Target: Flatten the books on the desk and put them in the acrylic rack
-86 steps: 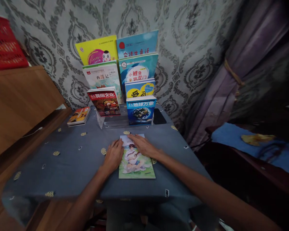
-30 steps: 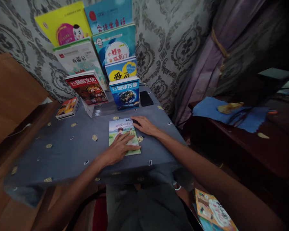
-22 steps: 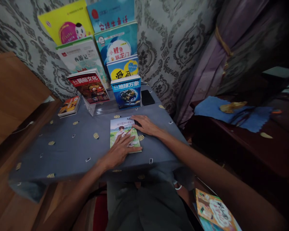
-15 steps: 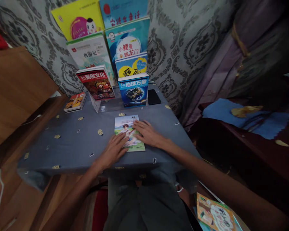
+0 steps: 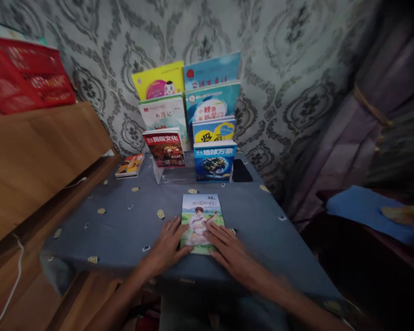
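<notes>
A thin paperback book (image 5: 202,216) lies face up on the cloth-covered table (image 5: 124,230). Its cover shows a figure in white with a stringed instrument, against green and blue. My left hand (image 5: 170,246) rests at the book's lower left edge, fingers stretched out and the thumb over the cover. On the lower right part of the cover lies my right hand (image 5: 229,248), its fingers apart. Neither hand is wrapped round the book.
Beyond the book, a clear stand holds several upright books, among them a red one (image 5: 167,149) and a blue one (image 5: 214,163). A black phone-like slab (image 5: 242,171) lies to their right, a small book stack (image 5: 130,165) to their left. A red bag (image 5: 31,76) sits on a wooden cabinet (image 5: 48,161).
The head view has tilted up, so the table and stand sit lower and further right. My right hand has slid down from the book's upper right to its lower right part.
</notes>
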The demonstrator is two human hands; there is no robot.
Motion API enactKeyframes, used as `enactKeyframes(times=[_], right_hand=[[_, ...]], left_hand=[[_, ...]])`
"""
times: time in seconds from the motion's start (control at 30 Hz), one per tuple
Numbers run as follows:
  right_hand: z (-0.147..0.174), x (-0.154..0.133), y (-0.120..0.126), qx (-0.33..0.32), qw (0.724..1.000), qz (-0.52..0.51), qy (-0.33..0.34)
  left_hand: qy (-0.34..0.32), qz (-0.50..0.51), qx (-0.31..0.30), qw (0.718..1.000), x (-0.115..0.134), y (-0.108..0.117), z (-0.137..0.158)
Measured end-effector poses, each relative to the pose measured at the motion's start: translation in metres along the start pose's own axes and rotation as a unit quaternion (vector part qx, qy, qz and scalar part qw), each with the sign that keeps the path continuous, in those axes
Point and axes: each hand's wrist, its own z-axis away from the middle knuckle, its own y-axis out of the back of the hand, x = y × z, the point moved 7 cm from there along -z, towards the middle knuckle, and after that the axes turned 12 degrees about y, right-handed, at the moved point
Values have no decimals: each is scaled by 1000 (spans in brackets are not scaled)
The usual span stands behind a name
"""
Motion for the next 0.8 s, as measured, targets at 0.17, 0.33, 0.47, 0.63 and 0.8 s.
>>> enactKeyframes(times=[0.17, 0.33, 0.47, 0.63, 0.8], right_hand=[[12, 56, -5, 13, 991, 28, -132], [7, 71, -11, 45, 984, 49, -167], [8, 77, -17, 63, 981, 63, -174], [14, 87, -27, 62, 981, 71, -170], [16, 96, -31, 80, 981, 71, -164]], left_hand=[[31, 37, -18, 999, 13, 11, -19], [87, 144, 7, 986, 13, 13, -44], [152, 344, 17, 926, -10, 5, -65], [246, 580, 50, 775, -47, -12, -84], [300, 659, 5, 690, -51, -35, -96]])
